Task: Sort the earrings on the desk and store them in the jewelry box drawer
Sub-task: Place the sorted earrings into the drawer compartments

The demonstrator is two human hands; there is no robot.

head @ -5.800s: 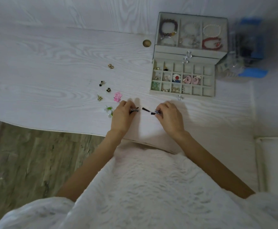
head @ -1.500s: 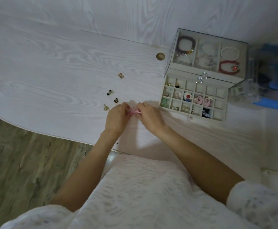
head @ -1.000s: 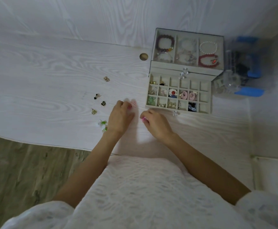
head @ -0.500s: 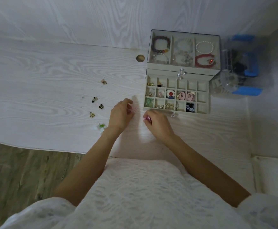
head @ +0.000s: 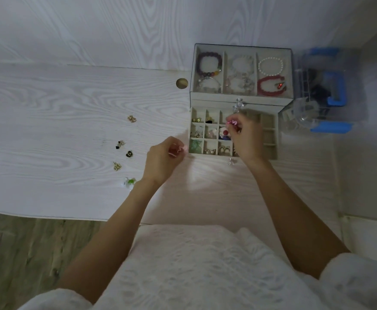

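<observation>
Over the drawer [head: 270, 139], right hand [head: 246, 137] pinches pink earring [head: 234, 122].

The person wears a white garment of soft, textured cloth with a faint wavy, lacy pattern woven through it (it fills the bottom of the view). Its sleeves are loose and end above the elbows, so both forearms are bare. The left hand [head: 163, 158] and right hand [head: 246, 136] carry no rings, watch or bracelets that can be made out.
</observation>
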